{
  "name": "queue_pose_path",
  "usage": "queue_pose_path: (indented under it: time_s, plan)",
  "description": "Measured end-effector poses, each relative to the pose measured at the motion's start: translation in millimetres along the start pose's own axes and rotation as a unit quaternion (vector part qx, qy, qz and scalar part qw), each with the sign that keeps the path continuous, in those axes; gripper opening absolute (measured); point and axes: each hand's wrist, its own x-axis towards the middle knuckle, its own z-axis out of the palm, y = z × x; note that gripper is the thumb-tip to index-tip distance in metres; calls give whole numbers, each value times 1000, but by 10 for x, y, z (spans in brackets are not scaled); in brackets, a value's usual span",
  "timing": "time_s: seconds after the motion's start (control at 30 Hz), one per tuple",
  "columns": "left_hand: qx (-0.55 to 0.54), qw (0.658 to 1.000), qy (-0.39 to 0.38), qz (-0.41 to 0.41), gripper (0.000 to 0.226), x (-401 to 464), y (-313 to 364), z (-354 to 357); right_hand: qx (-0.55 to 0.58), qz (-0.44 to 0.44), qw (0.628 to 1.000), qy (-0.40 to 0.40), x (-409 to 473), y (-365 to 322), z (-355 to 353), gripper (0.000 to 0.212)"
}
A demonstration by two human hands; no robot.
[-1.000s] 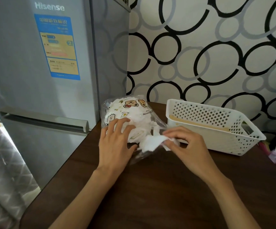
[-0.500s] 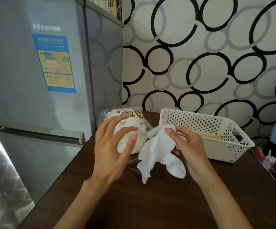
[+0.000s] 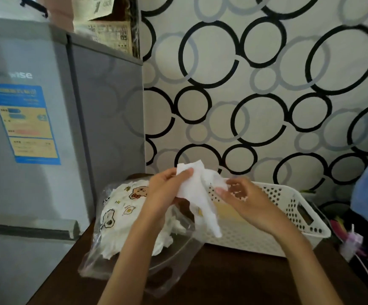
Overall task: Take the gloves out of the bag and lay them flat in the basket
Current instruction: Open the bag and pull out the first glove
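Step in hand, as judged: spread one glove (image 3: 197, 190) before laying it in the basket (image 3: 293, 208). The left hand (image 3: 165, 192) pinches the cuff edge; the right hand (image 3: 242, 199) grips the opposite edge with curled fingers. Draw the two edges apart evenly until the fabric opens out, then lower it flat into the basket, which sits just behind and below the right hand.

The glove is white, thin and crumpled, its fingers hanging down between the hands. The clear bag (image 3: 121, 227), below the left forearm, holds more white gloves.
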Motion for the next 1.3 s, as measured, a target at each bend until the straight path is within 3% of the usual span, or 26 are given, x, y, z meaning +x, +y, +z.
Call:
queue_pose_path:
  time_s: [0.1, 0.23, 0.33, 0.43, 0.5, 0.57, 0.7, 0.77, 0.8, 0.87, 0.9, 0.93, 0.97, 1.07, 1.13, 1.2, 1.3]
  plan:
    - [-20, 999, 33, -5, 26, 113, -60, 108, -155, -12, 976, -149, 109, 266, 59, 40]
    - [-51, 998, 39, -5, 27, 117, -111, 156, -173, -31, 961, -213, 138, 316, 85, 8]
    - [-71, 997, 9, -16, 26, 69, -144, 174, -166, -30, 950, -265, 76, 261, -2, 14]
    - [-106, 994, -8, -24, 29, 71, -150, 180, -143, -7, 932, -333, -45, 175, -153, 58]
    - [-132, 991, -25, -26, 30, 74, -149, 189, -83, 24, 958, -274, -113, 80, -247, 80]
    - [-163, 985, -54, -35, 29, 67, -158, 215, -14, 26, 986, -163, -138, -1, -269, 81]
    - [-133, 987, -77, -43, 28, 42, -154, 285, 0, -49, 998, -33, -84, -65, -190, 23]
    - [8, 999, -30, -14, 27, 51, -130, 289, 45, -56, 997, -5, -68, -68, -258, 5]
    - [136, 991, 4, 20, 29, 63, -130, 268, 73, -52, 996, 0, -77, -78, -318, 3]
    - [407, 905, 80, 99, 42, 79, -132, 221, 129, -40, 991, 1, -89, -79, -417, 4]
    - [478, 860, 114, 136, 48, 67, -116, 214, 145, -33, 989, 2, -86, -54, -444, 4]
    - [497, 842, 127, 168, 53, 43, -85, 213, 153, -29, 988, 6, -86, -41, -453, 5]
    - [486, 846, 107, 192, 57, 36, -62, 226, 155, -30, 987, 13, -64, -22, -446, 6]
    - [424, 885, -89, 172, 71, -31, -13, 287, 145, -34, 988, 27, -18, -2, -371, 12]
    - [457, 862, -166, 146, 66, -40, -96, 334, 123, -32, 991, 36, 14, 18, -329, 17]
    - [470, 854, -131, 177, 43, 21, -230, 375, 116, -28, 992, 41, 33, 36, -314, 21]
    - [436, 874, -54, 208, 13, 114, -288, 376, 83, -20, 996, 33, 31, 70, -379, 22]
